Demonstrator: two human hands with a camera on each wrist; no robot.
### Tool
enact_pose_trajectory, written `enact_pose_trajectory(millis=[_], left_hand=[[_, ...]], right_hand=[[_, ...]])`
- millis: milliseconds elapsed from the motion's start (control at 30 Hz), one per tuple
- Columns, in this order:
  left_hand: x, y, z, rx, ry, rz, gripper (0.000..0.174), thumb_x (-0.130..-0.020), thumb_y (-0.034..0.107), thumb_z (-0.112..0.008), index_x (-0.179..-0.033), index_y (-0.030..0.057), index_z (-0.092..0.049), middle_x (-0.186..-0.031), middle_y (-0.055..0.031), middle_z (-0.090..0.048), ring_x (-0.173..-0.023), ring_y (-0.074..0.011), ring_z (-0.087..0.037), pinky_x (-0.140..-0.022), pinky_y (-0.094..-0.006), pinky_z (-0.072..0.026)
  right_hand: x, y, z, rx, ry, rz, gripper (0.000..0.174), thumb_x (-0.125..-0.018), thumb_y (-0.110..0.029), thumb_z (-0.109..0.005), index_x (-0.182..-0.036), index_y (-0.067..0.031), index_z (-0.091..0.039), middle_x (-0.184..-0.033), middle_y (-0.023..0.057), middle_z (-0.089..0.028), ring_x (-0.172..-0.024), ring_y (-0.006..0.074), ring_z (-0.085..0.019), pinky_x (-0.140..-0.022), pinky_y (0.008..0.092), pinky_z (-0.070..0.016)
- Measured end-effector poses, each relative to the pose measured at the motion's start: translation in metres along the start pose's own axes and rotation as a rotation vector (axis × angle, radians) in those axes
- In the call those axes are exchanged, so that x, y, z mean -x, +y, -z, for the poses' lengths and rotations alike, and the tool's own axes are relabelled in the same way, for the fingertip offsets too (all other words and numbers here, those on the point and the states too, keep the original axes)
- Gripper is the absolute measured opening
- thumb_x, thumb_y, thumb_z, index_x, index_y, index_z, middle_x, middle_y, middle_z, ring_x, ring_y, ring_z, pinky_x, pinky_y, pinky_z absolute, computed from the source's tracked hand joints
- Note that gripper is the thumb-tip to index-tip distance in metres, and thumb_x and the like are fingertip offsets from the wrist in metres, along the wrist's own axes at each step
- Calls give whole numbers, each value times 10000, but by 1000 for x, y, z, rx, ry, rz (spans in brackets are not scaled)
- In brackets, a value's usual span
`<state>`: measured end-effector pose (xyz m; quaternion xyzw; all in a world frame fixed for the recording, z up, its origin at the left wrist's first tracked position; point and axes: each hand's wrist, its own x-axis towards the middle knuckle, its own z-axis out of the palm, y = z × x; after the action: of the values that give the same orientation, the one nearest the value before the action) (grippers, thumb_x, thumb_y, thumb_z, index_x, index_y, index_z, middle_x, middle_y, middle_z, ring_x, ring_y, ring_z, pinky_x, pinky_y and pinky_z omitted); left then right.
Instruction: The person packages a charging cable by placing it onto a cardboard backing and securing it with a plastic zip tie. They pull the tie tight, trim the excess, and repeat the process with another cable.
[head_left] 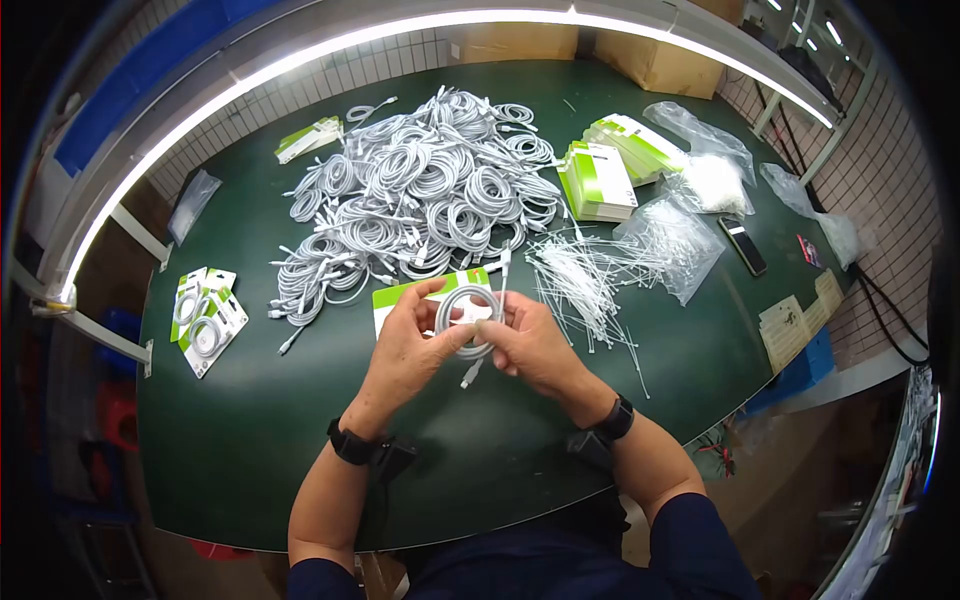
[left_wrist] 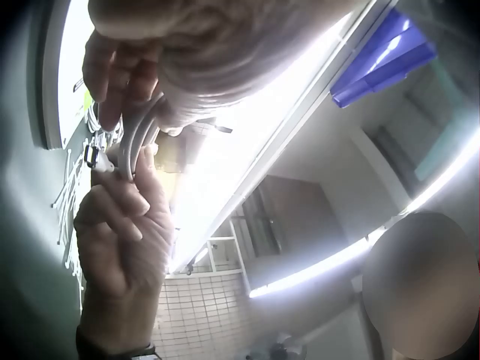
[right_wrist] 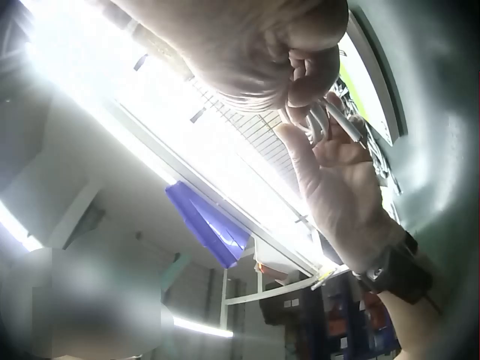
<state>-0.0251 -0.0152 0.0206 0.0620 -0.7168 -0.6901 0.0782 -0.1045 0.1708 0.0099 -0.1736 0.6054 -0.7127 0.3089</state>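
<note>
Cable coil [head_left: 467,290] sits pinched between our left hand [head_left: 403,342] and right hand [head_left: 537,346] above a green-and-white card [head_left: 385,319], with carded coils [head_left: 206,337] done at left, the big heap [head_left: 420,178] uncarded.

The head view looks forward and down from above the near side of the table [head_left: 250,430], taking in both forearms. The left wrist view sits close by the left hand [head_left: 405,335], tilted, facing up past the right hand [head_left: 535,340] toward the lamp [left_wrist: 225,169]; the right wrist view roughly mirrors it. All three share the coiled cable [head_left: 466,291].
</note>
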Motion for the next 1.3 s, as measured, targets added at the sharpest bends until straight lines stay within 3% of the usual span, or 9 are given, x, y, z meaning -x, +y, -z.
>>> enact_pose_trajectory(millis=[200, 367, 500, 733, 867, 967, 1067, 1167, 1300], left_hand=[[1, -13, 3, -119, 22, -14, 307, -1114, 238, -605, -1216, -37, -697, -796, 9, -682, -697, -35, -573, -627, -222, -450], [5, -2, 2, -320, 43, -77, 320, -1101, 220, -623, -1249, -51, -707, -778, -27, -688, -698, -69, -585, -643, -256, -476], [3, -3, 6, -273, -45, -118, 335, -1107, 191, -595, -1345, -33, -670, -793, -2, -653, -717, -70, -568, -631, -249, -444], [8, 17, -4, -626, 440, -666, 264, -1022, 95, -705, -1265, -10, -700, -913, -13, -698, -784, -81, -606, -671, -223, -460], [29, 13, -14, -172, 46, -129, 204, -1036, 131, -709, -1151, -36, -728, -889, -22, -694, -750, -73, -618, -673, -230, -500], [27, 3, -21, 32, -105, 153, 436, -1129, 329, -559, -1301, -53, -679, -1099, -101, -724, -894, -97, -649, -705, -255, -515], [23, -19, -26, 473, 35, 64, 466, -1145, 350, -517, -1377, -32, -651, -1190, -95, -727, -975, -97, -655, -727, -277, -520], [27, -30, -17, 489, 89, 62, 452, -1152, 316, -509, -1441, -17, -604, -1183, -71, -735, -982, -94, -633, -790, -271, -503], [26, -33, -8, 844, 169, 150, 480, -1163, 314, -449, -1528, 8, -504, -1050, -49, -724, -926, -116, -649, -748, -292, -497]], right_hand=[[-2, 1, 5, -53, -33, -40, 304, -1029, -182, -676, -1241, 29, -624, -955, 61, -752, -560, 22, -567, -458, 178, -434], [-6, 4, 11, -136, -97, -66, 372, -1103, -256, -604, -1326, 41, -609, -1016, 91, -778, -537, 22, -539, -462, 181, -428], [-5, -6, 21, -189, -208, -164, 413, -1137, -267, -554, -1430, 24, -555, -976, 7, -701, -553, 18, -471, -471, 194, -368], [-9, 0, 27, -314, -87, -85, 311, -1135, -287, -562, -1320, -37, -581, -977, -15, -582, -704, 51, -532, -627, 250, -477], [-9, -1, 23, -453, -35, 53, 247, -1147, -319, -529, -1101, -78, -559, -1004, 0, -582, -736, 79, -552, -662, 279, -501], [-7, 2, 16, -503, -53, 80, 262, -1150, -325, -516, -1080, -78, -567, -1008, 4, -590, -733, 84, -568, -650, 273, -512], [-9, 19, 12, -452, -184, 62, 310, -1156, -344, -494, -1102, -54, -589, -1019, 8, -598, -731, 85, -587, -634, 262, -524], [-3, 16, -2, -354, -176, 27, 380, -1162, -363, -470, -1189, -11, -613, -999, 6, -605, -719, 79, -593, -621, 248, -528], [-4, 24, -2, -303, -154, -56, 517, -1156, -410, -469, -1406, 34, -553, -978, 9, -629, -701, 75, -587, -620, 246, -527]])
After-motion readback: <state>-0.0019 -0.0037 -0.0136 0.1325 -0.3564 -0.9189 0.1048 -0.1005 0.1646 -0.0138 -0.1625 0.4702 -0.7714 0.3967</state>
